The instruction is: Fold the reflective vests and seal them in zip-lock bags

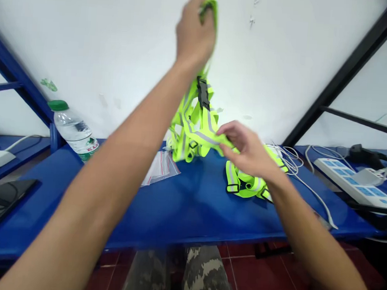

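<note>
My left hand is raised high against the wall, its fingers closed round the top of a neon-yellow reflective strap harness. The harness hangs down in a tangle of straps with grey reflective stripes, and a black buckle shows near its upper part. Lower and to the right, my right hand pinches one of its straps between thumb and fingers. Beneath that hand a second bundle of yellow reflective straps with black slider buckles lies on the blue table, partly hidden by the hand.
On the left stand a water bottle with a green cap and a dark phone. Clear zip bags lie behind my left forearm. A white cable and a power strip are at the right. Metal frame bars rise on both sides.
</note>
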Demonstrator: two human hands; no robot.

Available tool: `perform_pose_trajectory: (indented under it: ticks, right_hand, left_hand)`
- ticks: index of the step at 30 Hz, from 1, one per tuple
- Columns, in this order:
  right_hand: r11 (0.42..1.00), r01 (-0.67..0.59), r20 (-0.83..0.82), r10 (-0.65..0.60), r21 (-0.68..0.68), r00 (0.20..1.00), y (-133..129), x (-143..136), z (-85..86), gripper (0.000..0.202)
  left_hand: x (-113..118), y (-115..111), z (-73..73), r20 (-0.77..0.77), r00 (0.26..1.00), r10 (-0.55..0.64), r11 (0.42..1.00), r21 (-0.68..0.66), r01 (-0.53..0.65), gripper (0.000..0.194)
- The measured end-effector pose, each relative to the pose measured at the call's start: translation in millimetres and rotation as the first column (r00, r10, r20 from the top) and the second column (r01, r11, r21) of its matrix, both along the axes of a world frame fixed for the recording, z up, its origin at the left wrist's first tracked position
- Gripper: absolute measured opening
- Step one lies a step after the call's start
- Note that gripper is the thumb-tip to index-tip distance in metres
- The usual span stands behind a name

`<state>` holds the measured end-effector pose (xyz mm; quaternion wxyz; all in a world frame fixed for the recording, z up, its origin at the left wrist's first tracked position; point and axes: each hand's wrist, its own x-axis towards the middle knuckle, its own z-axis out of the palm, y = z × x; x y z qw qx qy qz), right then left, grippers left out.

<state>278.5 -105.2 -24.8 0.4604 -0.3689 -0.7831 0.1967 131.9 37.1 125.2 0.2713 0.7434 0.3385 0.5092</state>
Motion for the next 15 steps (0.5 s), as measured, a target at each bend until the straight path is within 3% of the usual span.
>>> perform_pose_trajectory:
  ticks: [1, 2, 3, 5, 7, 8, 11, 13, 15]
  right_hand:
    - [1.000, -0.024, 0.050, 0.023, 0.014, 0.998, 1, -13, -13.9, 0.025]
    - [0.999, -0.050, 0.095, 0.048, 0.013, 0.994, 2, -24, -29.8, 0.027]
    - [0.997, -0.074, 0.152, 0.075, -0.016, 0.985, 2, -32, -46.6, 0.029]
    - [0.991, -0.103, 0.257, 0.121, -0.084, 0.959, 1, -42, -79.0, 0.031]
    - [0.981, -0.100, 0.325, 0.150, -0.166, 0.934, -3, -40, -103.4, 0.033]
    - [0.978, -0.076, 0.340, 0.139, -0.193, 0.930, -7, -35, -111.1, 0.034]
    - [0.972, 0.057, 0.287, 0.011, -0.228, 0.958, -14, -10, -114.4, 0.040]
    - [0.952, 0.140, 0.179, -0.093, -0.274, 0.979, -15, 8, -103.7, 0.040]
    - [0.925, 0.189, 0.047, -0.184, -0.330, 0.982, -12, 23, -87.6, 0.032]
  left_hand:
    - [16, -9, -10.2, 0.084, 0.996, 0.015, 0.979, 0.201, -0.031, 0.032]
    - [28, -18, -27.0, 0.084, 0.996, 0.010, 0.960, 0.278, -0.033, 0.024]
    - [36, -25, -48.4, 0.019, 0.998, -0.057, 0.963, 0.266, 0.050, 0.024]
    - [37, -34, -95.1, -0.027, 0.988, -0.152, 0.981, 0.116, 0.154, 0.018]
    - [20, -31, -132.0, 0.041, 0.993, -0.115, 0.993, -0.027, 0.116, 0.012]
    - [7, -26, -143.4, 0.089, 0.994, -0.055, 0.992, -0.107, 0.065, 0.015]
    - [-39, -8, -152.3, 0.267, 0.949, 0.169, 0.955, -0.284, -0.090, 0.020]
    - [-67, 1, -147.4, 0.366, 0.875, 0.316, 0.919, -0.348, -0.187, 0.019]
    - [-87, 4, -142.9, 0.397, 0.834, 0.383, 0.887, -0.411, -0.211, 0.017]
